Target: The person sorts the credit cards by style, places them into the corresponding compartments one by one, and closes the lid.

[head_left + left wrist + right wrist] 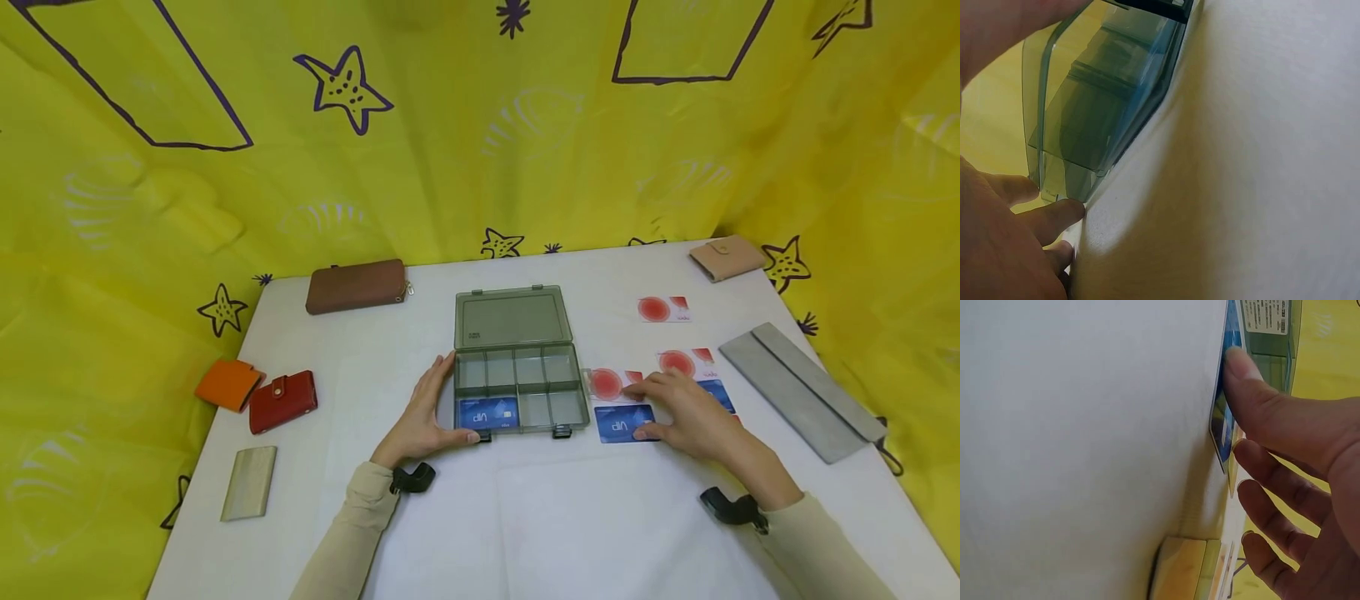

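A translucent grey-green plastic organizer box (514, 321) lies with its lid open, divided into several compartments. One blue VIP card (480, 414) sits in its front left part. My left hand (420, 427) holds the box's front left corner, thumb along the front edge and fingers against the left side; the left wrist view shows the fingertips at the wall. Right of the box, the thumb of my right hand (693, 417) rests on another blue VIP card (615, 423). Its fingertips reach over a red-circle card (606, 383) just behind. In the right wrist view the fingers are spread loosely.
More cards (678, 363) lie beside and under the right hand; one red-circle card (655, 309) is farther back. A grey pouch (806, 396) and beige wallet (726, 258) are right. Brown (356, 287), orange (228, 384), red wallets (283, 402) and a pale holder (249, 483) are left.
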{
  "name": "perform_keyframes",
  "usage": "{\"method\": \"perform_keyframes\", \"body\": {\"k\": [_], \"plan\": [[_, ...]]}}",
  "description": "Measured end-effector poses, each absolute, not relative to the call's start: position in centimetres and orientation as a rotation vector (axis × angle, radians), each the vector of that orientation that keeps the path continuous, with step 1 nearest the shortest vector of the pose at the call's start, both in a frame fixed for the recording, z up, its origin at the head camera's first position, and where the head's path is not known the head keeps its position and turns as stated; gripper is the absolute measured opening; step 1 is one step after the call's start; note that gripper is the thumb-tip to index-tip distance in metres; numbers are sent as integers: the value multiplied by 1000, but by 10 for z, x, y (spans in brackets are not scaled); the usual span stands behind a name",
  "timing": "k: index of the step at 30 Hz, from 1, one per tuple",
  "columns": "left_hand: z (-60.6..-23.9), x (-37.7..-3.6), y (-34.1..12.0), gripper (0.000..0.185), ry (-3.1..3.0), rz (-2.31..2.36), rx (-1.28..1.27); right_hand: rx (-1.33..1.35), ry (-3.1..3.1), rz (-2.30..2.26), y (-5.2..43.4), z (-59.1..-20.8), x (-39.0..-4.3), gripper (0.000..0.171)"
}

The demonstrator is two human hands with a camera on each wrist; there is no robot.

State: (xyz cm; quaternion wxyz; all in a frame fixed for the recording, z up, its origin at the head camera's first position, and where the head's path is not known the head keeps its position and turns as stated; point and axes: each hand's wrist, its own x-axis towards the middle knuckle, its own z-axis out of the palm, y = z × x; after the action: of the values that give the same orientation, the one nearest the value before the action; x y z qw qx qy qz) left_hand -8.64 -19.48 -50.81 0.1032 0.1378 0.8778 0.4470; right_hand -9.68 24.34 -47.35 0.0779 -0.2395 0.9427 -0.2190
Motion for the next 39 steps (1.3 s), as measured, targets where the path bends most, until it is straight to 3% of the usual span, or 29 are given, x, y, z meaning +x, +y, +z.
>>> {"method": "perform_keyframes", "body": {"k": [27, 35, 39], "plan": [[-510, -87, -195, 131, 2594, 1327, 424, -710, 2795, -829, 242, -479, -88, 52], [-511, -87, -195, 131, 2600, 1329, 426, -877, 2850, -896, 242, -481, -88, 41], [-511, -87, -196, 131, 2600, 1328, 427, -879, 2874, -1106, 240, -477, -95, 49]]}}
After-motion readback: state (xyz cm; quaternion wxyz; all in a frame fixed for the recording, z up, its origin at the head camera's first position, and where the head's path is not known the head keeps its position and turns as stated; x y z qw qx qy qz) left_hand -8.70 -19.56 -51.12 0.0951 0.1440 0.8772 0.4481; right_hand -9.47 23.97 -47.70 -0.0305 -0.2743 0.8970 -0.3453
